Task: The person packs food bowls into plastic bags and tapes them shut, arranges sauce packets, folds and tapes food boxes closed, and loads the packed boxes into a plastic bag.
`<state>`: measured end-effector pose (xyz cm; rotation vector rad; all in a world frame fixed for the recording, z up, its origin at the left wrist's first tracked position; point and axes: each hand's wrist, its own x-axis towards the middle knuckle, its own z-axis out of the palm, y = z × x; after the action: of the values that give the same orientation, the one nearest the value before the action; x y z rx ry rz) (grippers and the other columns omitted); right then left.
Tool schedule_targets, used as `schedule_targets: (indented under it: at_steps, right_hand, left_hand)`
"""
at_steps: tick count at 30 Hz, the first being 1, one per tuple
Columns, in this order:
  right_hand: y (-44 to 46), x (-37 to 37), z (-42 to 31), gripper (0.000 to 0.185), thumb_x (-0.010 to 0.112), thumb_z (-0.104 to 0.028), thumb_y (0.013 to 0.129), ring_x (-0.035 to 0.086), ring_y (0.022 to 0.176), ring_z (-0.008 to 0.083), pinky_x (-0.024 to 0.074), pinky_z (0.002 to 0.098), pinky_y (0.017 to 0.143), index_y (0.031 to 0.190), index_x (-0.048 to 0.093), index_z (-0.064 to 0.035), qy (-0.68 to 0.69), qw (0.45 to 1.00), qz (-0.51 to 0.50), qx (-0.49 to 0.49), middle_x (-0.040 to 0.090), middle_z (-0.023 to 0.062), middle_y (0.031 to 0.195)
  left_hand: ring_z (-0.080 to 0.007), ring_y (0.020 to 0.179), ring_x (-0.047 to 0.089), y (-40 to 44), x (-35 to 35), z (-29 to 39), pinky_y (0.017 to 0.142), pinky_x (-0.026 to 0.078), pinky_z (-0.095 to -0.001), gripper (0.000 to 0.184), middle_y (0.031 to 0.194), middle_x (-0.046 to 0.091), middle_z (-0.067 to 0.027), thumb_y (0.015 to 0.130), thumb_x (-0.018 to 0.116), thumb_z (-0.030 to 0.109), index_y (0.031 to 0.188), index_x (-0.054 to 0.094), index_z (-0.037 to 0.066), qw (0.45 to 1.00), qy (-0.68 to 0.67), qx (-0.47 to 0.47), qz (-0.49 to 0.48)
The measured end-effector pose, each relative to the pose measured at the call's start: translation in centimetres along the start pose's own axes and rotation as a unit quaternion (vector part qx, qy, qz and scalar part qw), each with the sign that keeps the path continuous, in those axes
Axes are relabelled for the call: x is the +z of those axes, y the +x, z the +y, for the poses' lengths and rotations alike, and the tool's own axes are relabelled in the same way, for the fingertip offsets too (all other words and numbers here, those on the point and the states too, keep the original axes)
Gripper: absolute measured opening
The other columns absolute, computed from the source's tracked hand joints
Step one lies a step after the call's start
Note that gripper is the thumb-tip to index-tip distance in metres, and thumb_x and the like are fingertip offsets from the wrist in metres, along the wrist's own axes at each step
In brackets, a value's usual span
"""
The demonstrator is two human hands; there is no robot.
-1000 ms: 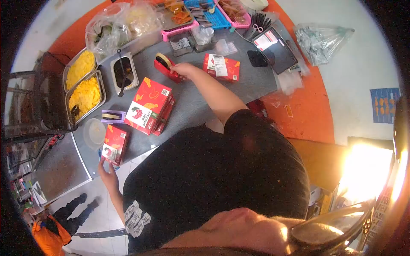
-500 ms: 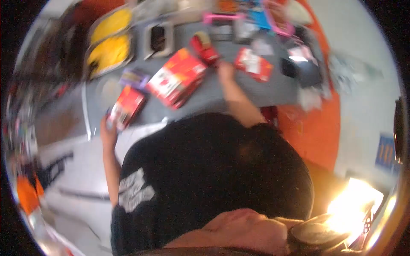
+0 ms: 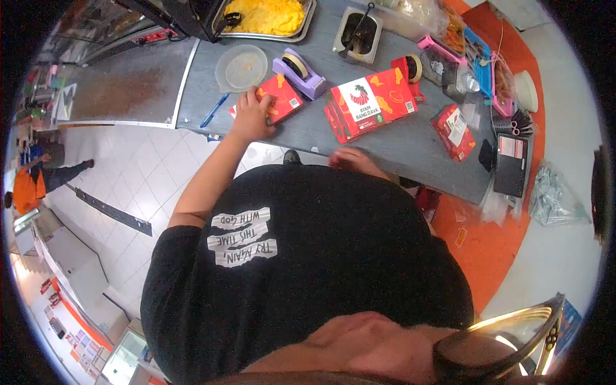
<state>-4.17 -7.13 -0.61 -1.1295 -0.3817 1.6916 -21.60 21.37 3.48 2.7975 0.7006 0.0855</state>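
Observation:
My left hand is curled over the near left end of a red printed carton, its fingers bent on top. A purple tape dispenser stands just behind that carton. To the right lies a stack of flat red cartons with a white panel reading "AYAM BANG DAVA". At the counter's front edge, close to my body, my right hand shows loosely bent fingers and nothing in them. A blue pen and a round translucent lid or shallow bowl lie beside my left hand.
Behind stand a tray of yellow food and a metal container with a utensil. A red tape dispenser, another red carton and a black device are rightward. A person in orange is far left.
My view has swung and sharpened. My left hand has shifted from the carton's end to farther over its top. My right hand has drawn back from beside the stack to the counter edge.

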Motion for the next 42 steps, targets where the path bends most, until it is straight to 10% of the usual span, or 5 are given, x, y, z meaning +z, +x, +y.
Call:
schedule_targets:
  at_steps: [14,23,29,35,42]
  right_hand:
    - [13.3,5.9,0.9,0.025,0.054,-0.024,0.091,0.052,0.058,0.0106,0.0436,0.0244,0.052,0.079,0.060,-0.0031,-0.285,0.926,0.166,-0.185,0.055,0.0023,0.074]
    - [12.6,6.6,0.2,0.021,0.063,-0.017,0.084,0.054,0.040,0.0162,0.0415,0.0312,0.036,0.079,0.049,-0.0022,-0.338,0.872,0.337,-0.105,0.052,0.0058,0.061]
    - [3.8,0.3,3.4,0.015,0.055,-0.019,0.089,0.059,0.078,0.0115,0.0476,0.0309,0.068,0.094,0.058,-0.0050,-0.395,0.906,0.036,-0.145,0.062,0.0086,0.085]
    - [-21.2,-9.8,6.6,0.017,0.053,-0.018,0.089,0.060,0.085,0.0178,0.0490,0.0333,0.076,0.098,0.062,-0.0057,-0.054,0.941,0.334,-0.024,0.065,0.0077,0.095]
    - [-44.9,-30.4,15.2,0.015,0.053,-0.016,0.082,0.054,0.065,0.0198,0.0441,0.0345,0.052,0.084,0.062,-0.0054,0.292,0.429,0.775,-0.360,0.058,0.0077,0.075]
  left_hand:
    - [-0.0442,0.115,0.033,-1.3,2.0,2.8,0.095,0.028,-0.0521,0.065,0.130,0.030,-0.0259,0.055,0.078,0.036,0.109,0.049,0.014,0.991,-0.081,-0.047,0.090]
    - [-0.0437,0.116,0.036,-1.8,0.9,0.0,0.095,0.031,-0.0516,0.064,0.126,0.034,-0.0263,0.052,0.077,0.026,0.108,0.049,0.014,0.992,-0.113,0.054,0.030]
    - [-0.0442,0.114,0.039,-1.3,2.5,1.7,0.096,0.033,-0.0501,0.067,0.111,0.050,-0.0270,0.060,0.080,0.037,0.108,0.049,0.001,0.995,-0.088,0.028,0.036]
    - [-0.0428,0.108,0.049,-0.7,2.4,3.1,0.090,0.042,-0.0479,0.067,0.123,0.047,-0.0291,0.068,0.076,0.043,0.113,0.052,0.000,0.960,0.016,0.084,0.266]
    - [-0.0365,0.109,0.051,4.5,4.5,12.0,0.090,0.042,-0.0439,0.059,0.122,0.050,-0.0244,0.076,0.069,0.039,0.116,0.051,0.000,0.958,-0.040,0.133,0.252]
